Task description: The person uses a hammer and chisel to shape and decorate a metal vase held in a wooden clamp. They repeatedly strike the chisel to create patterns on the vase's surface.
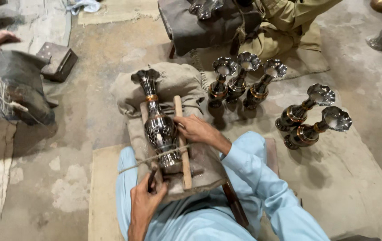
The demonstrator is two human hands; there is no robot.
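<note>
Bare, stained concrete floor [88, 111] all round, cloth mats toward the frame edges. Right hand [196, 128] at frame centre, fingers curled narrow against the belly of a dark metal vase [159, 125] and the wooden stick [182, 143] beside it. Left hand [145, 198] at lower centre, closed round a dark tool handle [152, 178] near the vase foot. Vase lying flat on a burlap cushion [173, 85], flared mouth toward upper left, tied down with string [151, 158]. Three matching vases [240, 82] upright just right of the cushion; two more [311, 118] tipped over at centre right. Small block [58, 60] at upper left, well apart. Open floor at left and lower right.
</note>
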